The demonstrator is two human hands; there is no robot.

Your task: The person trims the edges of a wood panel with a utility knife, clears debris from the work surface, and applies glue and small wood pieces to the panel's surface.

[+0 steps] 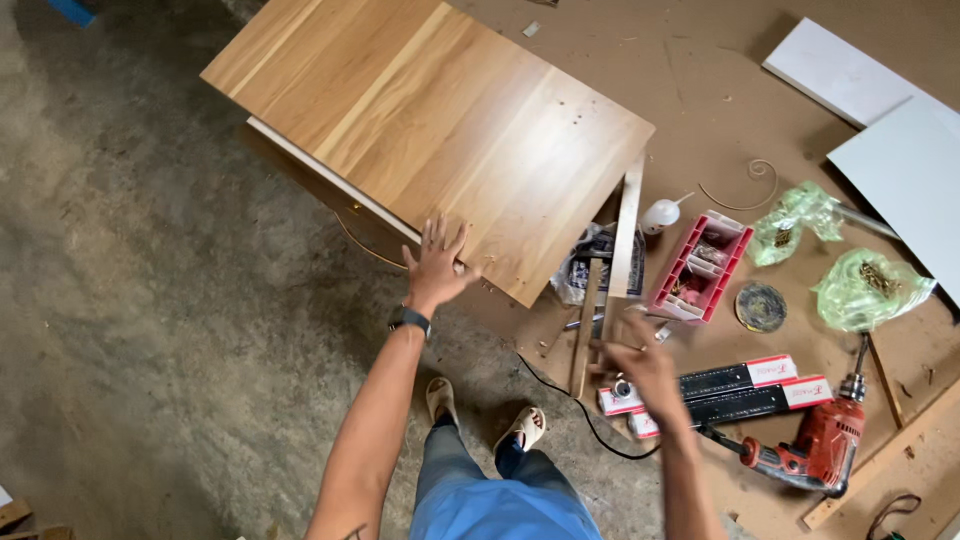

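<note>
A large wood-grain panel [430, 120] forms the top of a cabinet standing on the floor. My left hand [437, 262], fingers spread, rests flat on the panel's near edge; a dark watch is on that wrist. My right hand [645, 368] is blurred, low to the right, by the lower end of a narrow wooden strip [622, 250] that leans against the panel's right corner. Whether it grips the strip is unclear. Under that hand lie long boxed drawer slides [740, 390], red, white and black.
A red electric drill [815, 450] with a black cord lies at the right. A red compartment tray [700, 268], a white glue bottle [660, 213], a round disc [761, 306], green plastic bags of screws [868, 288] and white boards [880, 120] lie on brown sheeting. My sandalled feet [485, 410] stand on concrete.
</note>
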